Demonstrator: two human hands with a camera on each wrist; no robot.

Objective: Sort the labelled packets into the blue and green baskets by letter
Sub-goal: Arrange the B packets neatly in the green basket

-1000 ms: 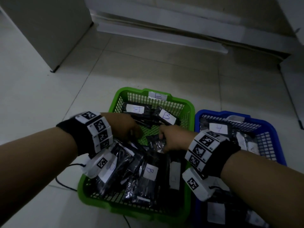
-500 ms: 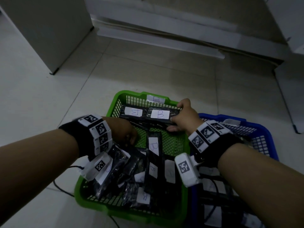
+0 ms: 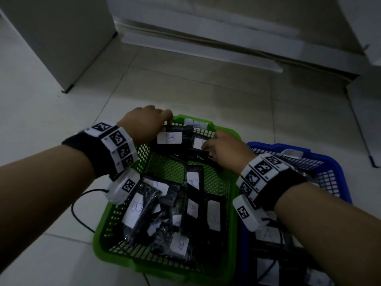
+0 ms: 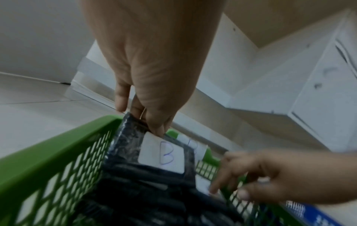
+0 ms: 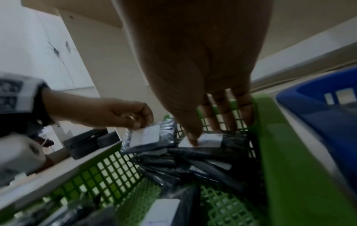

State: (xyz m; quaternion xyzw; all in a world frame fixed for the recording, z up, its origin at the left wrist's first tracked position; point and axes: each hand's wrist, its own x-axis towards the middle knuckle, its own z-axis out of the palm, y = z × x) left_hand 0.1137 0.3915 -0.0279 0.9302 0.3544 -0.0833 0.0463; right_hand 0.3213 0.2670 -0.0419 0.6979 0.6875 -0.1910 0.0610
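Note:
The green basket (image 3: 99, 242) stands on the floor with the blue basket (image 3: 321, 156) right beside it. At the green basket's far left corner my left hand (image 3: 168, 120) (image 4: 152, 126) pinches the top edge of a black packet labelled B (image 3: 169, 138) (image 4: 164, 154), which stands upright against the far wall. To its right my right hand (image 3: 206, 145) (image 5: 203, 134) holds a second black packet (image 5: 231, 142). Its thumb presses on that packet's white label and its fingers reach down behind. The letter on this label is covered.
Several black packets labelled B (image 3: 136, 209) lie in the green basket's near half. Packets labelled A (image 3: 268, 234) fill the blue basket. A black cable (image 3: 76, 205) runs over the floor at the left. A white cabinet (image 3: 61, 38) stands far left, with a low ledge behind.
My left hand has moved from the basket's middle left to its far left corner and taken hold of the B packet. My right hand has shifted a little left along the far wall.

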